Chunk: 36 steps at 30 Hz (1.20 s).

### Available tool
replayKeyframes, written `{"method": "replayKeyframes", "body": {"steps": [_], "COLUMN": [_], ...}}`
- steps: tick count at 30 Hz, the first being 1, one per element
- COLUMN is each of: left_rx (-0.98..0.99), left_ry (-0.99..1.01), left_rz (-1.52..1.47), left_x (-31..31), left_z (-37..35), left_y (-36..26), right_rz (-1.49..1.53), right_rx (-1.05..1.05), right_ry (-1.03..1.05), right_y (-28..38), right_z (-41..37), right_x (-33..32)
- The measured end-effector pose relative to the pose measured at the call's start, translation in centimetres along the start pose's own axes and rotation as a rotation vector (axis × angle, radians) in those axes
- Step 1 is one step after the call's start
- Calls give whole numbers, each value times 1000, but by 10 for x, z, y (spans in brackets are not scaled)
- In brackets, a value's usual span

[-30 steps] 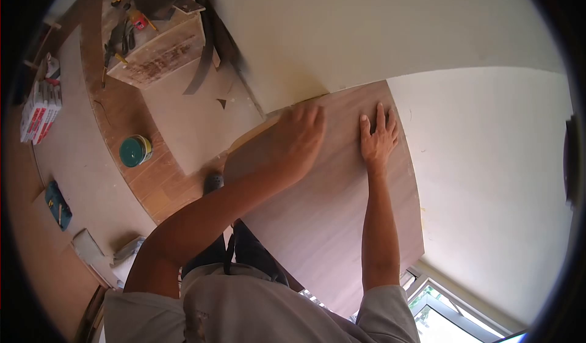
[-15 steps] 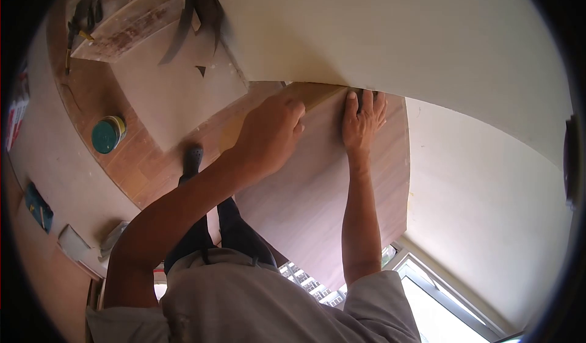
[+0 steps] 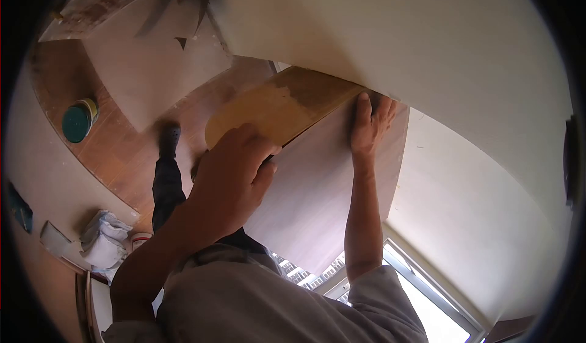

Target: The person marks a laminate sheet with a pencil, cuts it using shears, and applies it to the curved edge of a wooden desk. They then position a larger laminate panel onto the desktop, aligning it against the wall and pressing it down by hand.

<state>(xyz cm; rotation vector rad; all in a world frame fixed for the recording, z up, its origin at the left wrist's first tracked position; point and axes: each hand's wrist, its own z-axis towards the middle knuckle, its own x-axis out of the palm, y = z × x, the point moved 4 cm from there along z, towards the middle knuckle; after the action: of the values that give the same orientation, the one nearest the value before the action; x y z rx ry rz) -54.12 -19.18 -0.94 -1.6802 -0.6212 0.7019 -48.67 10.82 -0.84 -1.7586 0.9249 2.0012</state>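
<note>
My left hand (image 3: 235,175) is closed at the near edge of a wood-grain panel (image 3: 305,178). A small dark sliver shows by its fingertips, too hidden to name. Beyond that edge lies a brown surface (image 3: 323,93) with a smooth tan patch (image 3: 259,114) on it. My right hand (image 3: 372,123) rests on the panel's upper part, close to the pale wall, with fingers stretched out and thumb apart.
A tub with a green lid (image 3: 76,123) stands on the wooden floor at the left. White bags (image 3: 105,239) lie at the lower left. A pale sheet (image 3: 152,62) covers part of the floor. A window (image 3: 427,294) is at the lower right.
My left hand has moved down and left along the panel's edge, uncovering the tan patch. My right hand stays near the panel's top. The whole view has shifted, with floor items further left.
</note>
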Motion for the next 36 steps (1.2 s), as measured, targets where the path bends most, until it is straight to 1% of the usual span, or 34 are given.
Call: {"method": "replayKeyframes", "body": {"steps": [2, 7, 9, 11, 14, 18, 22, 25, 27, 33, 36], "left_rx": [15, -117, -68, 27, 72, 49, 95, 120, 126, 131, 179], "left_ry": [-17, -48, -50, -130, -176, -204, -241, -259, -262, -303, -308], "left_rz": [-39, -187, -168, -61, -93, -189, -217, -234, -244, -247, -204], "left_x": [-2, -5, -3, -1, 2, 4, 5, 4, 4, 10, 11], "left_z": [-5, -17, -21, -26, -30, -34, -35, -34, -34, -33, -34], "left_y": [5, 23, 24, 20, 26, 37, 38, 40, 40, 42, 40], "right_rz": [-2, 35, 88, 79, 54, 57, 61, 56, 113, 117, 116], "right_rx": [-1, -35, -34, -42, -62, -86, -118, -112, -119, -78, -37], "right_ry": [12, -11, 1, 12, 23, 45, 44, 73, 143, 102, 86], "right_y": [-1, -1, -3, 0, 6, 7, 6, 7, 21, 14, 9], "right_z": [1, 1, 1, 2, 1, 3, 3, 2, 2, 3, 3], "right_x": [0, 0, 1, 0, -1, 0, -2, -4, -5, -3, -2]}}
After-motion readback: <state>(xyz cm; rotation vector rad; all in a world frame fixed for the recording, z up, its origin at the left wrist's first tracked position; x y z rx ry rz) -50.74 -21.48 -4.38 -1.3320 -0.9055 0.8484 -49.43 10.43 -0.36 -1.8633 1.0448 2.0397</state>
